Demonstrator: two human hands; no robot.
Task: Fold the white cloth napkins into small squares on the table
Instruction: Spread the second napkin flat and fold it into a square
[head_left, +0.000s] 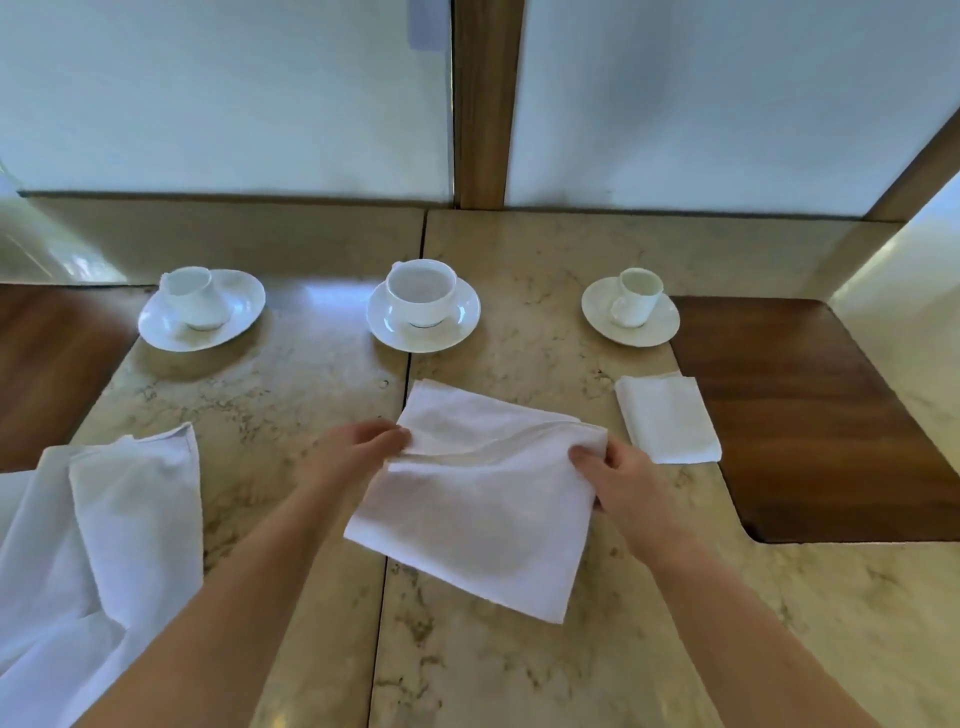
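A white cloth napkin (483, 514) lies partly folded in the middle of the marble table (545, 649). My left hand (358, 449) pinches its left edge and my right hand (615, 478) pinches its right edge at the fold line, lifting the cloth there. A small folded square napkin (667, 418) rests flat to the right, beside the wooden inlay. A loose pile of unfolded white napkins (98, 530) lies at the left, hanging over the table's edge.
Three white cups on saucers stand in a row at the back: left (200, 309), middle (422, 304), right (631, 310). Dark wooden panels (810, 415) flank the marble on both sides. A frosted wall with a wooden post rises behind.
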